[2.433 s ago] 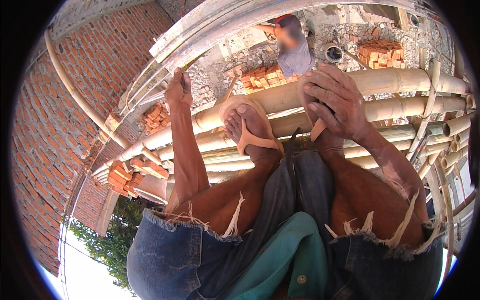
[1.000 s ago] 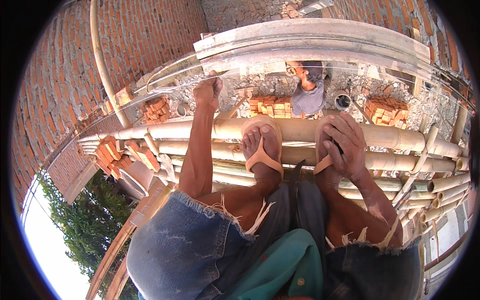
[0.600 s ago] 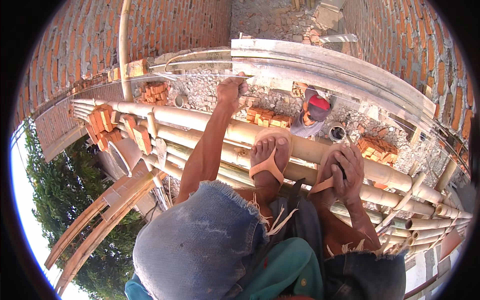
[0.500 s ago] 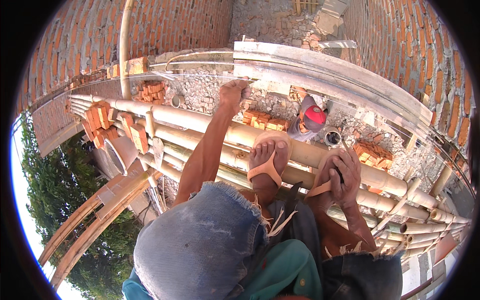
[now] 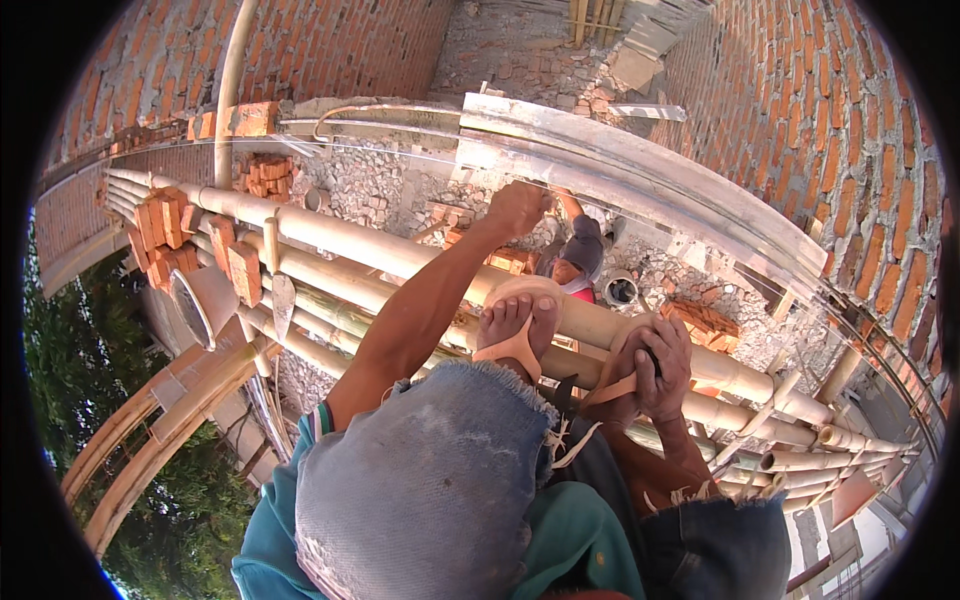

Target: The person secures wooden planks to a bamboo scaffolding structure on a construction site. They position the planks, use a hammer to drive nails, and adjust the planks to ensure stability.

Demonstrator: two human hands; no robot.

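My left hand (image 5: 518,207) is closed in front of the near face of the long pale board (image 5: 640,175). Whatever its fingers may hold is hidden. A thin taut line (image 5: 400,152) runs from the left toward the board, close beyond that hand. My right hand (image 5: 667,368) rests curled against my right foot in its tan sandal (image 5: 610,390). Something dark shows between its fingers, too small to name. Both my feet stand on thick bamboo poles (image 5: 400,245).
Below the poles a co-worker in a cap (image 5: 583,250) raises an arm near my left hand. Loose bricks (image 5: 160,235), a bucket-like container (image 5: 205,305) and a trowel (image 5: 283,300) sit on the poles at left. Brick walls (image 5: 800,110) rise beyond; rubble lies below.
My left hand has moved right along the board from near its left end. The co-worker's head has tilted and an arm has come up. My right hand stays at my foot.
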